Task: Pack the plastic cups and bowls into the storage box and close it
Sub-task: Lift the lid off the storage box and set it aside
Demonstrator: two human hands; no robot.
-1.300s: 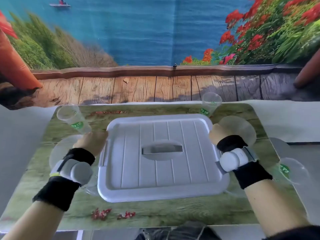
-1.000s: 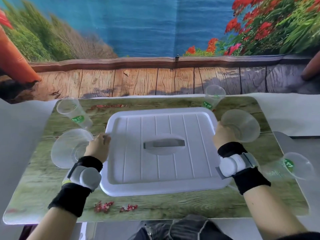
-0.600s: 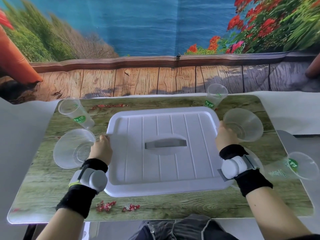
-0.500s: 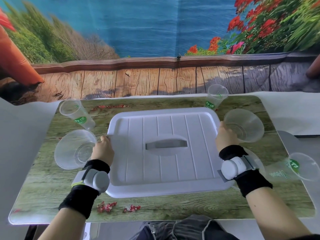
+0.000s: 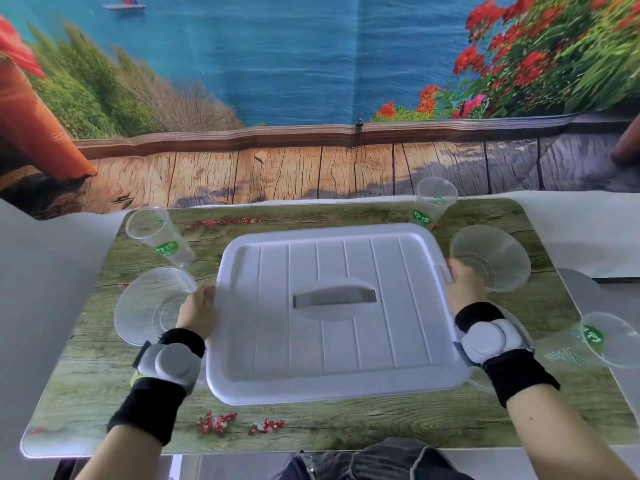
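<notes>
Both hands have slid a little farther along the sides of the storage box since a moment ago, though the box itself sits where it did. The left hand [image 5: 199, 315] is pressed against the left edge of the white lid [image 5: 332, 310], its fingers curled down over the rim, so it looks to be gripping that edge. The right hand [image 5: 464, 285] does the same at the right edge, fingers wrapped around a small tab on the lid's side. Each wrist carries a black band and a grey sensor pod.

The storage box [image 5: 346, 389] stands in the middle of the worktop [image 5: 86, 393], on a green wood-print mat, with the lid on and its grey recessed handle [image 5: 334, 298] facing up. Whether the lid is latched I cannot tell.

None of the cups or bowls is in the box as far as I can see. A clear cup with a green label [image 5: 159, 237] stands at the far left, and a clear bowl [image 5: 149, 306] lies just beside the left hand. Another labelled cup [image 5: 433, 204] stands at the far right corner of the lid, and a second bowl [image 5: 491, 258] sits touching or just behind the right hand. A third labelled cup [image 5: 602, 341] lies on its side near the right edge of the mat. A seaside backdrop hangs behind.
</notes>
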